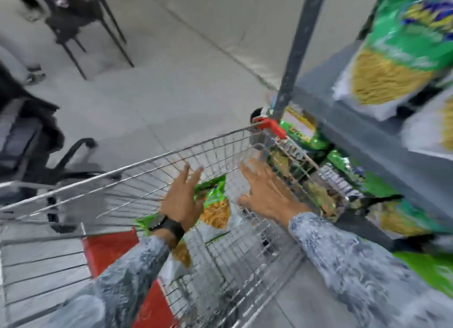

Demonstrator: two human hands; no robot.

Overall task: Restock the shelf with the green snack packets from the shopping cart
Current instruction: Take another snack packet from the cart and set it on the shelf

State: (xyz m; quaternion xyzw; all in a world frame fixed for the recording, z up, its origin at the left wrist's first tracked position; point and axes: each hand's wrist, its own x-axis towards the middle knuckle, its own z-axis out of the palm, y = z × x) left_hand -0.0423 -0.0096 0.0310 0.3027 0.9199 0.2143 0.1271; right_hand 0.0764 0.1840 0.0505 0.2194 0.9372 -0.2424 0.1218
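A wire shopping cart (152, 159) fills the lower middle of the blurred head view. Green snack packets (215, 205) with yellow noodles printed on them lie inside it. My left hand (181, 197) hovers just over one packet with fingers spread, a black watch on its wrist. Further right, over the cart's right side, my right hand (267, 192) is open too, with nothing in it. A grey metal shelf (362, 129) stands at the right, stocked with the same green packets (402, 57) on its upper level and more below (343, 163).
A red panel (110, 249) sits at the cart's near end. The shelf's dark upright post (297, 50) rises right behind the cart's red corner. Black office chairs (31, 141) stand at the left, and a dark table's legs (81, 33) at the top left on the grey floor.
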